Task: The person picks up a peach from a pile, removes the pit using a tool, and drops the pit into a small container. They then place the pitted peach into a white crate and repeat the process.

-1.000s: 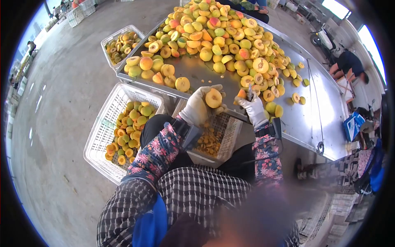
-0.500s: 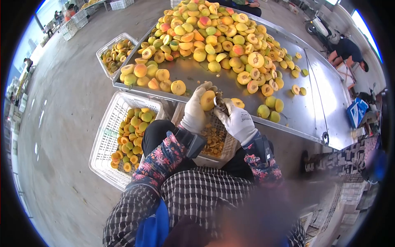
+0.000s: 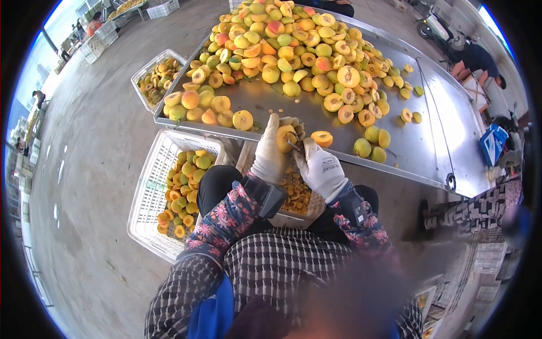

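Note:
My left hand (image 3: 270,153), in a white glove, is closed round a yellow peach half (image 3: 284,139) with its thumb pointing up. My right hand (image 3: 324,170), also gloved, grips a small metal pitting tool (image 3: 293,146), whose curved end is against the cut face of the peach half. Just beyond the right fingers, another peach half (image 3: 322,138) lies cut side up on the near edge of the metal table (image 3: 415,150). Between my knees, below both hands, a crate (image 3: 291,221) holds many brown-orange scooped-out pieces.
A large heap of whole and halved peaches (image 3: 293,51) covers the back of the table. On the floor at left stands a white crate (image 3: 141,206) of peach halves, with a smaller crate (image 3: 137,85) behind it. A person (image 3: 480,62) bends over at far right.
The pitting tool has moved onto the peach half's cut face, and the left hand has turned the fruit. The half on the table edge shows more clearly. The view shifted slightly.

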